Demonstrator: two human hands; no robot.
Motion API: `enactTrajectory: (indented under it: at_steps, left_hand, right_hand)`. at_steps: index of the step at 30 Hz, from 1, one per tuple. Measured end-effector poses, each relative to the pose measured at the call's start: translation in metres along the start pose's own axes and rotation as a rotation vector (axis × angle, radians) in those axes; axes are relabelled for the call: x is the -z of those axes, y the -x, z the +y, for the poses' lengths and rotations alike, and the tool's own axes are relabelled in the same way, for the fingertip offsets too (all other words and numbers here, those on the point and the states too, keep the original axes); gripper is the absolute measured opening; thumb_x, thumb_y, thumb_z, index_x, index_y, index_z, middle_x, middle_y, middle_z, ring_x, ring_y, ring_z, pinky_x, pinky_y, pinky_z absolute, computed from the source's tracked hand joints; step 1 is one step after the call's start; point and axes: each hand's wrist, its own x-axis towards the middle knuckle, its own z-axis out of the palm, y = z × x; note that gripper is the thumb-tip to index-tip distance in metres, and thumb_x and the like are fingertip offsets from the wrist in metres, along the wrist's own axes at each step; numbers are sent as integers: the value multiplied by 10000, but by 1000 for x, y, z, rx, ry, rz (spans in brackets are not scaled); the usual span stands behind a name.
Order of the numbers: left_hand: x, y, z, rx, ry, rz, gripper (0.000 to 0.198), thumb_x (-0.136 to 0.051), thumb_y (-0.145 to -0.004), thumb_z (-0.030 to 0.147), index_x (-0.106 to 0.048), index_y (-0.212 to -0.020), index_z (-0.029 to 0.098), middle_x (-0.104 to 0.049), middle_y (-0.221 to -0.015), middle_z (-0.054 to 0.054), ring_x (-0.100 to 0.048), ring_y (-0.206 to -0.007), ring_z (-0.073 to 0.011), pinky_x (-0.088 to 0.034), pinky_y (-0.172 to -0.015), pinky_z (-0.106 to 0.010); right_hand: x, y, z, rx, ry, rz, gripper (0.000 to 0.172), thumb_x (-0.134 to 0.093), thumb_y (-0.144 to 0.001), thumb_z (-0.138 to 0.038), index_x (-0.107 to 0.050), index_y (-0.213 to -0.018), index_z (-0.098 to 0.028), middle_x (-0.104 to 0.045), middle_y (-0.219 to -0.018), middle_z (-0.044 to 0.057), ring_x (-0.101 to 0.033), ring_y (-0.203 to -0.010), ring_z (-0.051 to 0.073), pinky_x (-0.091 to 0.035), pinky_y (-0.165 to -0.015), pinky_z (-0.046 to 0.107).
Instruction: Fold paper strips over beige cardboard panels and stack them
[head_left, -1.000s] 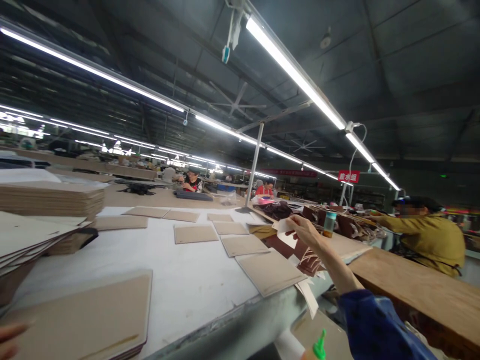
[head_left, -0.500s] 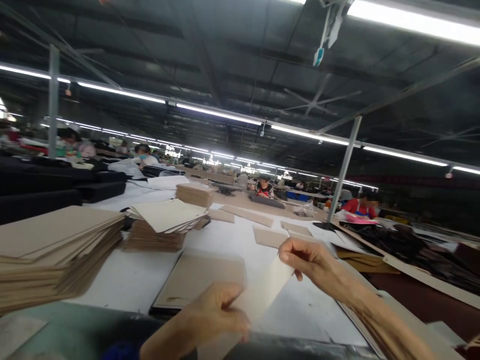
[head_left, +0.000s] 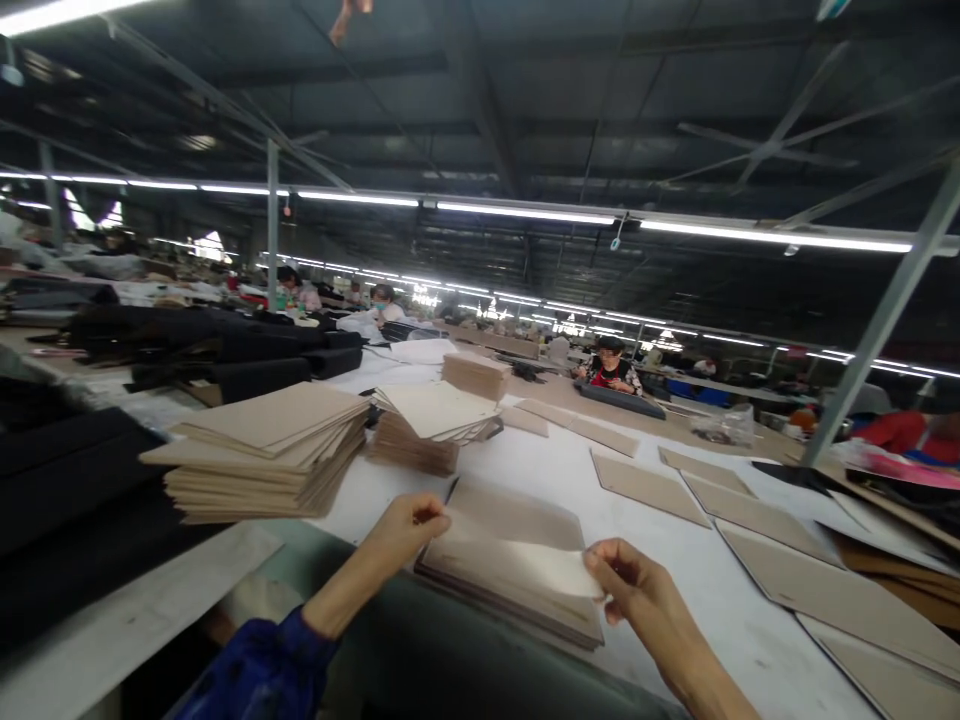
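Observation:
A pale cream strip [head_left: 559, 568], which looks like paper or thin tape, stretches low over a stack of brown-grey boards [head_left: 517, 520] at the table's near edge. My right hand [head_left: 645, 590] is closed, pinching the strip's right end between thumb and fingers. At the other end my left hand [head_left: 401, 545], below a blue sleeve, is pinched closed on the strip by the stack's left corner. The strip's left part is blurred and blends with the boards, so I cannot tell whether it touches them.
A tall stack of beige boards [head_left: 277, 430] stands at left, with smaller stacks [head_left: 416, 450] behind it. Single flat boards [head_left: 817, 580] lie along the right on the white tabletop [head_left: 660, 620]. Dark fabric [head_left: 82, 490] is piled far left. A co-worker [head_left: 609, 370] sits across the table.
The view has swung left. Both hands and the strip have shifted from beside the board stack to over it, and the strip now lies nearly level instead of slanting steeply.

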Motion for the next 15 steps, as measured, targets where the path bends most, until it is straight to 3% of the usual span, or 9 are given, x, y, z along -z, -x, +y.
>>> enactTrajectory:
  at_steps: [8,15]
  left_hand:
    - [5,-8,-21,143,-19,-45,183,-568,-577,345,-555,-576,163,-452,-532,49,-408,-582,-122,-299,-570,-262]
    - [9,-16,-25,189,8,-136,192,-619,-560,339,-586,-568,150,-499,-525,40,-420,-564,-113,-285,-578,-263]
  right_hand:
    - [-6,-4,23,-12,18,0,279,-601,-664,-467,-561,-757,-207,-512,-519,-37,-451,-470,127,-337,-400,240]
    - [-4,-1,30,-27,41,12,293,-597,-661,-489,-584,-715,-201,-500,-474,-51,-386,-400,99,-335,-440,257]
